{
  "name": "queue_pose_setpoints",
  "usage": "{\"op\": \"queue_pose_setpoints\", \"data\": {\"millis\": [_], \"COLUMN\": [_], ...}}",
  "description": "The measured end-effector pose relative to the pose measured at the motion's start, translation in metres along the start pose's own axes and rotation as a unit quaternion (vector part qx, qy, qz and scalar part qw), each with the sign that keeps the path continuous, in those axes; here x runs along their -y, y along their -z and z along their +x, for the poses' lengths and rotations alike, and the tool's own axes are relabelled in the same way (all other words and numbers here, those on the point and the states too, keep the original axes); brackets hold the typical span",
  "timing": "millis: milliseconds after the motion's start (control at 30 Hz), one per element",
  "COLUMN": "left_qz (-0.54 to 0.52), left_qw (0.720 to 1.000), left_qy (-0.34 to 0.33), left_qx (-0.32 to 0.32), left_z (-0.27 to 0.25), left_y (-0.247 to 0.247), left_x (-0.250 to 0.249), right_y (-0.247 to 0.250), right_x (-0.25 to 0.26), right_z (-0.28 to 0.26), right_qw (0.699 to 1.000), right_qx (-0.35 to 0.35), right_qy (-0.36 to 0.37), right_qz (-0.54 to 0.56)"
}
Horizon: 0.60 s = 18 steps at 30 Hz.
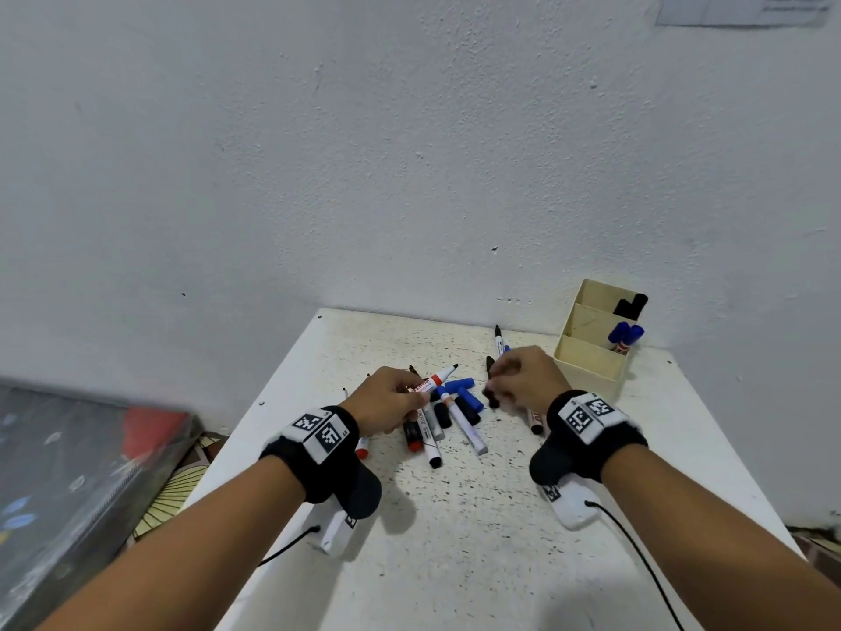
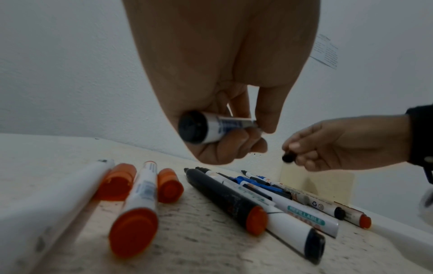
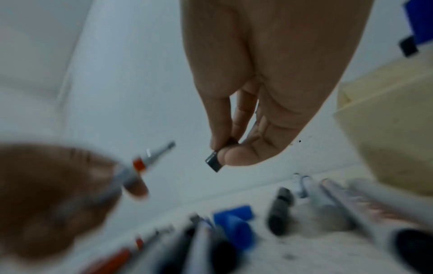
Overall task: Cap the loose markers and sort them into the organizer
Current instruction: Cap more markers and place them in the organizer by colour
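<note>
My left hand grips an uncapped white marker with a red band, its dark tip pointing up and right. The marker's black end faces the left wrist camera. My right hand pinches a small black cap between thumb and fingers, a short gap right of the marker tip. The same cap shows in the right wrist view. Several loose markers and caps lie in a pile below both hands. The cream organizer stands at the back right, with black markers in its far compartment and blue ones in the middle.
The white speckled table meets a white wall at the back. A thin black pen lies near the wall, left of the organizer. Blue caps sit in the pile. A dark panel leans beyond the table's left edge.
</note>
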<state>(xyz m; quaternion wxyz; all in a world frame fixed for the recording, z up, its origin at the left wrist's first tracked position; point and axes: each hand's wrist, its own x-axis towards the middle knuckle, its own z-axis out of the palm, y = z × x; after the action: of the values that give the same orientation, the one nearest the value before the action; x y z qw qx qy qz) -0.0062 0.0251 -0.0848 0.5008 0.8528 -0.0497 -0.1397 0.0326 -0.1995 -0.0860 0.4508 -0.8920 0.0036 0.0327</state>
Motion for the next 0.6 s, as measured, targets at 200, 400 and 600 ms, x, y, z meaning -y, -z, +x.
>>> {"op": "queue_pose_setpoints", "data": {"millis": [200, 400, 600], "left_qz": [0.009, 0.054, 0.077], "left_qw": [1.000, 0.998, 0.996], "left_qy": [0.002, -0.030, -0.043], "left_qx": [-0.001, -0.006, -0.008], "left_z": [0.005, 0.013, 0.018], "left_y": [0.000, -0.002, 0.008], "left_x": [-0.002, -0.009, -0.009], "right_y": [0.003, -0.012, -0.009], "right_x": [0.028, 0.034, 0.032], "right_z": [-0.002, -0.004, 0.004], "right_qw": [0.968, 0.976, 0.965], "right_qx": [-0.037, 0.021, -0.042], "right_qy": [0.000, 0.007, -0.007], "right_qz": [0.246, 0.216, 0.257]}}
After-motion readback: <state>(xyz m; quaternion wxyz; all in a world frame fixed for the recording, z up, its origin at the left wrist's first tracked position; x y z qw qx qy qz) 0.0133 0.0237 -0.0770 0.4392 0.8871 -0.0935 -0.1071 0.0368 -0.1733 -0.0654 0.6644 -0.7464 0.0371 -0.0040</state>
